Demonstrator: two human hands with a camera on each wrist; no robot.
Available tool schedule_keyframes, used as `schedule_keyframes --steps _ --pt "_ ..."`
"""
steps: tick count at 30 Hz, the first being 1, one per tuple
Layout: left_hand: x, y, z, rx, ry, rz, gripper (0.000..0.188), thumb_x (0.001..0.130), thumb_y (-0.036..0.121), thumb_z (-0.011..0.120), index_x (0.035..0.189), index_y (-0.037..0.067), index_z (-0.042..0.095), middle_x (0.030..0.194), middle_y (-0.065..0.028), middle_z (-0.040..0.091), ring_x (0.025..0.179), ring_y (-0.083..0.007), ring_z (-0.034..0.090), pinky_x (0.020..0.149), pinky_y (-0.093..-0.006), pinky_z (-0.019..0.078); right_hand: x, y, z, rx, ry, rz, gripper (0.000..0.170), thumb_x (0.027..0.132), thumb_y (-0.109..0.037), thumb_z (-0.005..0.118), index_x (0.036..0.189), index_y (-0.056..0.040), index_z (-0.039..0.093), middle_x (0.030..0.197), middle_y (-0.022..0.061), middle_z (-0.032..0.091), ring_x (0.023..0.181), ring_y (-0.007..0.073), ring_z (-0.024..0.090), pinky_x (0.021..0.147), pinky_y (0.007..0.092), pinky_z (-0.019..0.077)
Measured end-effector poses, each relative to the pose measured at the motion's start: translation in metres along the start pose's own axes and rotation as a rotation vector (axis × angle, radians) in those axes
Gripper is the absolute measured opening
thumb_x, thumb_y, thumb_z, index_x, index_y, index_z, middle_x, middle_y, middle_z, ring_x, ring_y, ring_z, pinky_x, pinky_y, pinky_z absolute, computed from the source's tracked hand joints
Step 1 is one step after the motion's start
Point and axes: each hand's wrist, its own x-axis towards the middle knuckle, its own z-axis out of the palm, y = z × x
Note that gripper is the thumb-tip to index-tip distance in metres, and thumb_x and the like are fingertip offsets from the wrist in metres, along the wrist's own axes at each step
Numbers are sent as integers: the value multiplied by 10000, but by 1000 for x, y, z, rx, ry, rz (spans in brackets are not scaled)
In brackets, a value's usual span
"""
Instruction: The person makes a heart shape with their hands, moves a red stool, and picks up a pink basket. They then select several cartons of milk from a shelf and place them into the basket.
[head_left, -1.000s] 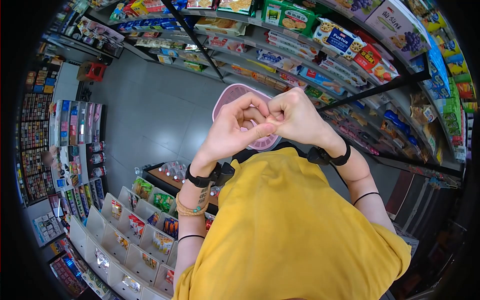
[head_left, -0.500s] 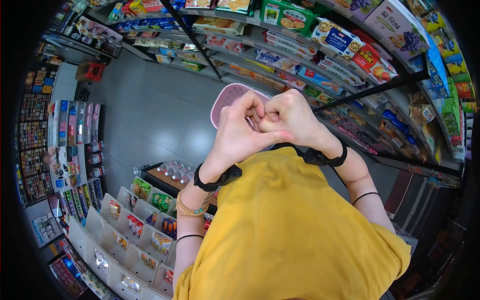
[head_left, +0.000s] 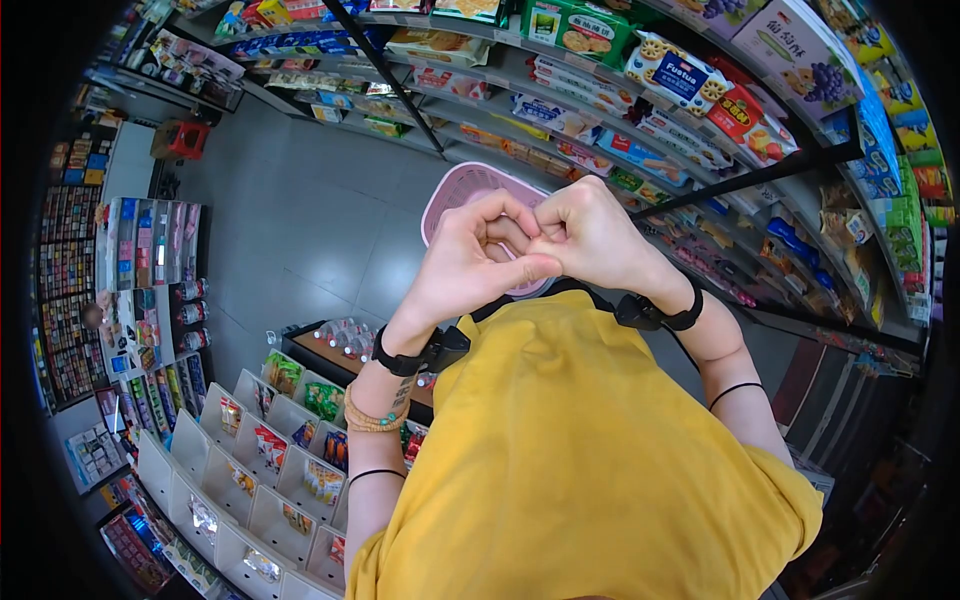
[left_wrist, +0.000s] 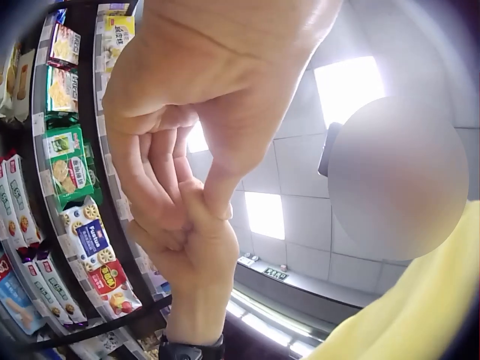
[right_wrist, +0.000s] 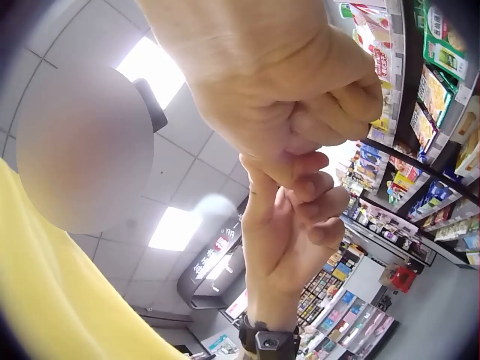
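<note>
Floor tiles [head_left: 300, 220] in grey spread across a shop interior, shining in patches under the square light panels [left_wrist: 349, 82] of a pale ceiling [left_wrist: 307, 195]. A dark-framed shelf rack [head_left: 740, 182] runs along the far side, stocked with packaged biscuits: a green pack [head_left: 575, 35], a blue-and-white "Fustua" pack [head_left: 680, 80], a red pack [head_left: 745, 125] and a purple-and-white box [head_left: 800, 55]. At the lower left of the head view stand white bins [head_left: 187, 445] holding snack packets [head_left: 270, 450]; near them, clear bottles [head_left: 350, 338] sit on a low brown-topped unit [head_left: 318, 355]. A red crate [head_left: 188, 140] is farther back.

A pink basket [head_left: 468, 187] with slotted walls lies beyond the front of the yellow shirt [head_left: 600, 430], beneath the hands and partly covered by them in the head view; what supports it is hidden. Left hand [head_left: 465, 260] and right hand [head_left: 595, 235] meet in front of the chest, fingertips touching, clear of the basket's visible rim. Fingers of both are bent, the left thumb stretched across toward the right hand; whether anything small is pinched between them cannot be told.
</note>
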Motion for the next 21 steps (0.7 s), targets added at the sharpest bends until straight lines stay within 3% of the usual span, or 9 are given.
schedule_keyframes --steps 2,5,8,11,17,20,21 --pt "1 3 5 28 42 38 360 753 126 901 948 21 617 794 -34 700 719 -30 635 613 -184 502 1 -3 -1 -12 24 2 282 656 -141 686 537 22 489 521 206 400 463 378 440 460 404 356" --pt "2 8 12 163 125 31 433 690 101 941 918 41 578 807 -6 683 758 -38 647 657 -191 513 3 0 2 -16 78 -45 314 663 -96 675 530 -4 405 485 141 342 413 277 368 437 349 304" --pt "3 8 14 318 173 89 460 660 141 964 886 46 575 779 8 665 723 -35 625 642 -194 510 5 -3 1 -30 52 12 224 660 -146 663 542 5 546 510 198 460 466 374 501 471 406 401" --pt "2 9 16 464 207 167 479 646 165 975 872 46 570 789 -5 669 705 -39 614 644 -198 515 5 -2 10 -22 102 -8 201 661 -148 663 554 -2 575 512 193 479 468 369 521 478 406 414" --pt "1 8 3 183 77 51 326 779 98 879 936 17 605 836 -27 685 771 -67 661 703 -222 539 2 -2 4 -5 51 -36 237 651 -128 709 543 4 544 518 199 461 473 379 495 473 410 399" --pt "1 4 -5 37 -19 67 250 844 85 817 966 -12 621 809 -28 690 755 -60 661 667 -211 526 -1 2 5 11 40 -69 332 661 -59 682 550 2 375 515 140 304 451 281 306 445 348 289" --pt "1 2 -8 -13 -43 44 253 841 74 816 974 -11 619 820 -31 693 766 -60 661 673 -210 526 -1 3 5 21 12 -26 318 656 -83 698 545 9 415 522 164 336 459 315 350 450 368 310"
